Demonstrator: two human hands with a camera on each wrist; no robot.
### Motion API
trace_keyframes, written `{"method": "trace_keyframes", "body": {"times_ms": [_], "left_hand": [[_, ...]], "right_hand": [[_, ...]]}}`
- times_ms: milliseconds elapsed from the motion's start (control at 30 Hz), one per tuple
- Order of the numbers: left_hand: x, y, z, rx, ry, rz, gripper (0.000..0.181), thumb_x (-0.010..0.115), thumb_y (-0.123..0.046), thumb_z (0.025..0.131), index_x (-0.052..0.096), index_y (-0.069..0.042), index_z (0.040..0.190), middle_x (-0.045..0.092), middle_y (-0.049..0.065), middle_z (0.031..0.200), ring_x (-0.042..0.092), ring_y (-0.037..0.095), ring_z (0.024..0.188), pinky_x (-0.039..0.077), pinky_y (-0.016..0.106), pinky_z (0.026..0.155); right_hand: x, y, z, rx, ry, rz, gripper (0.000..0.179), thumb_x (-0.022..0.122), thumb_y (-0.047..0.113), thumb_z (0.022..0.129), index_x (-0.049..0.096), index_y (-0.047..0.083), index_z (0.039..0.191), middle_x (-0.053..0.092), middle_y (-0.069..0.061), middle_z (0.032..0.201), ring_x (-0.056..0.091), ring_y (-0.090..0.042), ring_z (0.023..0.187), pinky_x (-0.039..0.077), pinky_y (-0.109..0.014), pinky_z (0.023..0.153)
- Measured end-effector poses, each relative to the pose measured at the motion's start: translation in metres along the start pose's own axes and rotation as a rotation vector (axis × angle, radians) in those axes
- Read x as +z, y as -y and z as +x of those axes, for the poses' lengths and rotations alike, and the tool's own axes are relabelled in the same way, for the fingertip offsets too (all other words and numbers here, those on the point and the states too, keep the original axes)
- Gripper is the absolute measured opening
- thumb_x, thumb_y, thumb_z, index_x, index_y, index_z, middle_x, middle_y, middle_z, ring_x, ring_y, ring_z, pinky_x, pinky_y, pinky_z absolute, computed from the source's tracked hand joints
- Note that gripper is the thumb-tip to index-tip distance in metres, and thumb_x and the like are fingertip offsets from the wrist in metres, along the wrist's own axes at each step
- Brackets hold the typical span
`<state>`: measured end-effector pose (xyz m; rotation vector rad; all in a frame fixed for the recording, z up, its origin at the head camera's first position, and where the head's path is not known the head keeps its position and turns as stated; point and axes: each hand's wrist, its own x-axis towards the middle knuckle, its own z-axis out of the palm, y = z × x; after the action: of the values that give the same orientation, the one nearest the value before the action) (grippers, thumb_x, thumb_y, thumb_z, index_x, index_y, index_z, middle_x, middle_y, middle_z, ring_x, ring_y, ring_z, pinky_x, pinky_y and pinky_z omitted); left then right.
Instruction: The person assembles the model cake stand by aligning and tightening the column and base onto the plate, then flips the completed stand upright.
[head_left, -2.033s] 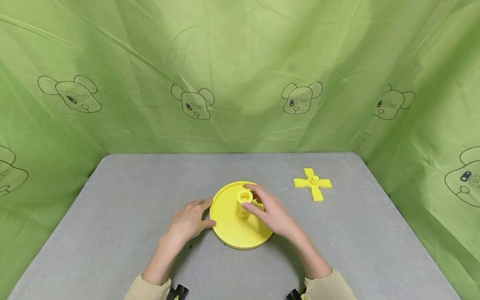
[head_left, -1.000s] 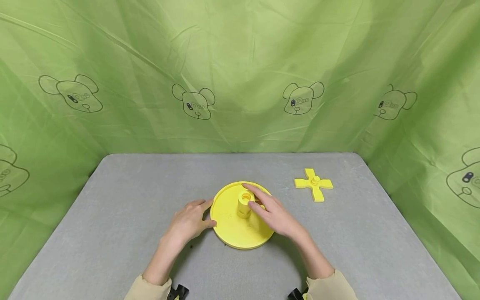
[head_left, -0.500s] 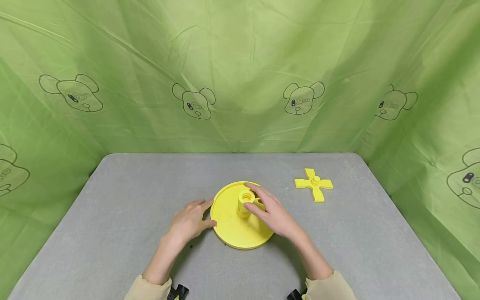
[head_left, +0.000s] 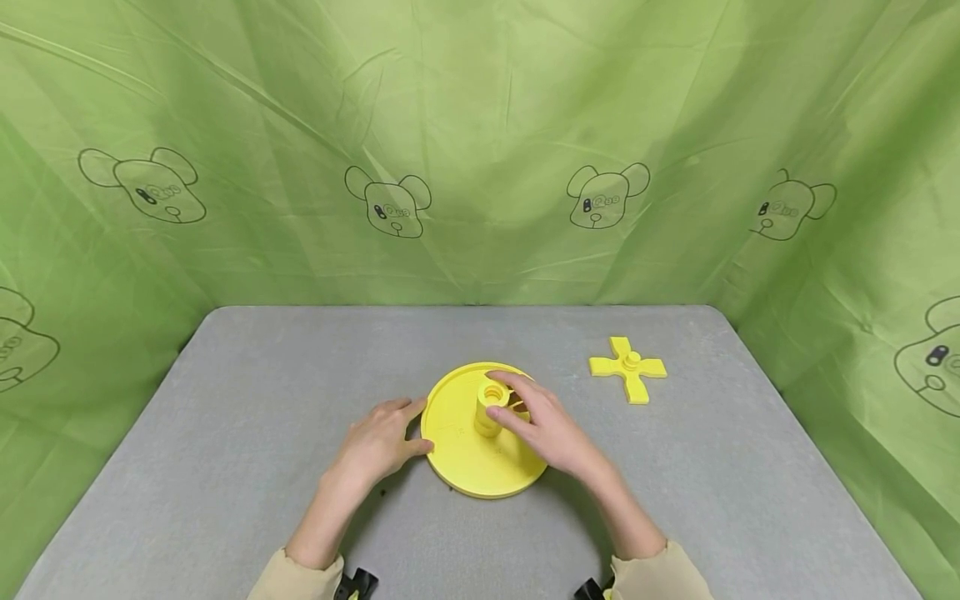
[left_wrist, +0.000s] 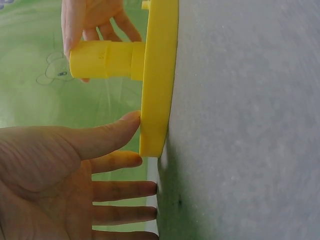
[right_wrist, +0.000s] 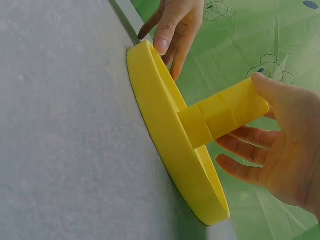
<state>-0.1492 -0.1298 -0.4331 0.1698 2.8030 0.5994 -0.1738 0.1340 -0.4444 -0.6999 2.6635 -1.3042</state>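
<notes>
The right hand [head_left: 547,429] is pinching the yellow cylinder [right_wrist: 225,114] near its upper end, its thumb lying on the near side and its index finger reaching around the far side; the other fingers are hanging apart from it, lower down, as the right wrist view is showing. The cylinder is standing upright on the round yellow tray [head_left: 453,450], a little to the right of its middle, and is showing an open, round hole in its top. The left hand [head_left: 373,443] is steadying the tray at its left edge: the thumb is pressing on the rim, the index finger is touching it farther back, and the remaining fingers are stretching out straight and spread, their tips pointing down toward the table. The tray is lying flat on the grey table [head_left: 300,367], its raised rim running around it. Well apart, beyond the right hand and toward the back right, a yellow cross-shaped piece [head_left: 628,368] is lying with a short round peg rising from its centre. Beige sleeves [head_left: 663,575] are covering both forearms, and behind the table a green curtain [head_left: 495,100] is hanging in folds, bearing outlined bear heads.
</notes>
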Motion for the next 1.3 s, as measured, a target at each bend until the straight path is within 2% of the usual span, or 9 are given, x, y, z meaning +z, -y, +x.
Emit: {"method": "trace_keyframes", "body": {"times_ms": [67, 167, 300, 433, 533, 733, 900, 1033, 1300], "left_hand": [[-0.0002, -0.0002, -0.0003, 0.000, 0.000, -0.001, 0.071, 0.078, -0.034, 0.092, 0.050, -0.014, 0.154, 0.051, 0.022, 0.155, 0.047, 0.048, 0.143, 0.036, 0.078, 0.108], [-0.0002, -0.0004, -0.0005, -0.001, -0.001, 0.000, 0.071, 0.078, -0.034, 0.092, 0.050, -0.014, 0.154, 0.051, 0.022, 0.155, 0.047, 0.048, 0.143, 0.036, 0.078, 0.108], [-0.0003, -0.0007, -0.0004, -0.005, 0.000, 0.000, 0.071, 0.077, -0.034, 0.092, 0.049, -0.015, 0.154, 0.050, 0.022, 0.155, 0.046, 0.048, 0.143, 0.036, 0.078, 0.108], [-0.0001, -0.0005, 0.0000, -0.008, 0.003, 0.004, 0.071, 0.077, -0.034, 0.092, 0.049, -0.015, 0.155, 0.050, 0.022, 0.155, 0.046, 0.047, 0.144, 0.036, 0.078, 0.108], [0.0002, -0.0001, 0.0003, -0.007, 0.003, 0.006, 0.071, 0.077, -0.034, 0.092, 0.049, -0.015, 0.154, 0.050, 0.022, 0.155, 0.046, 0.047, 0.143, 0.036, 0.078, 0.108], [0.0005, 0.0003, 0.0009, -0.006, 0.004, 0.006, 0.071, 0.077, -0.034, 0.092, 0.050, -0.014, 0.154, 0.050, 0.023, 0.155, 0.046, 0.048, 0.144, 0.037, 0.077, 0.109], [0.0002, -0.0002, 0.0009, -0.011, 0.007, 0.004, 0.071, 0.077, -0.034, 0.092, 0.049, -0.014, 0.154, 0.050, 0.022, 0.155, 0.046, 0.048, 0.144, 0.036, 0.077, 0.109], [0.0004, -0.0001, 0.0012, -0.013, 0.008, 0.007, 0.071, 0.077, -0.034, 0.093, 0.049, -0.015, 0.155, 0.050, 0.022, 0.155, 0.046, 0.048, 0.144, 0.036, 0.078, 0.109], [0.0004, 0.0005, 0.0003, -0.007, 0.006, 0.006, 0.071, 0.076, -0.035, 0.093, 0.048, -0.015, 0.155, 0.050, 0.022, 0.155, 0.046, 0.048, 0.144, 0.036, 0.077, 0.109]], "right_hand": [[0.0000, -0.0001, 0.0000, 0.007, -0.009, -0.013, 0.056, 0.063, 0.046, 0.101, 0.050, 0.025, 0.152, 0.059, 0.002, 0.147, 0.063, -0.017, 0.119, 0.055, -0.048, 0.104], [-0.0010, 0.0001, -0.0003, 0.010, -0.017, -0.018, 0.058, 0.062, 0.047, 0.102, 0.047, 0.027, 0.154, 0.056, 0.002, 0.151, 0.058, -0.020, 0.131, 0.052, -0.050, 0.108], [-0.0030, 0.0004, -0.0009, 0.006, 0.015, 0.007, 0.056, 0.056, 0.046, 0.105, 0.042, 0.031, 0.157, 0.047, 0.006, 0.160, 0.049, -0.020, 0.146, 0.047, -0.050, 0.115], [-0.0036, 0.0001, -0.0011, 0.024, 0.062, 0.046, 0.053, 0.053, 0.047, 0.106, 0.042, 0.034, 0.156, 0.047, 0.009, 0.159, 0.056, -0.018, 0.139, 0.047, -0.048, 0.115], [-0.0025, -0.0010, -0.0004, 0.026, 0.051, 0.041, 0.052, 0.055, 0.047, 0.105, 0.045, 0.032, 0.154, 0.052, 0.008, 0.155, 0.059, -0.018, 0.135, 0.050, -0.048, 0.112], [-0.0005, -0.0013, 0.0001, 0.030, 0.019, -0.035, 0.060, 0.058, 0.054, 0.102, 0.044, 0.031, 0.155, 0.050, 0.008, 0.157, 0.050, -0.019, 0.145, 0.046, -0.049, 0.116], [-0.0022, 0.0003, -0.0009, 0.038, 0.046, 0.008, 0.057, 0.052, 0.049, 0.106, 0.038, 0.033, 0.159, 0.044, 0.010, 0.162, 0.046, -0.020, 0.149, 0.043, -0.050, 0.119], [-0.0032, 0.0005, -0.0011, 0.040, 0.057, 0.024, 0.053, 0.050, 0.047, 0.107, 0.040, 0.033, 0.158, 0.046, 0.010, 0.160, 0.050, -0.019, 0.146, 0.044, -0.049, 0.118], [-0.0016, -0.0001, -0.0005, 0.039, 0.022, -0.034, 0.060, 0.055, 0.054, 0.103, 0.042, 0.030, 0.156, 0.046, 0.007, 0.160, 0.043, -0.022, 0.151, 0.040, -0.052, 0.121]]}}
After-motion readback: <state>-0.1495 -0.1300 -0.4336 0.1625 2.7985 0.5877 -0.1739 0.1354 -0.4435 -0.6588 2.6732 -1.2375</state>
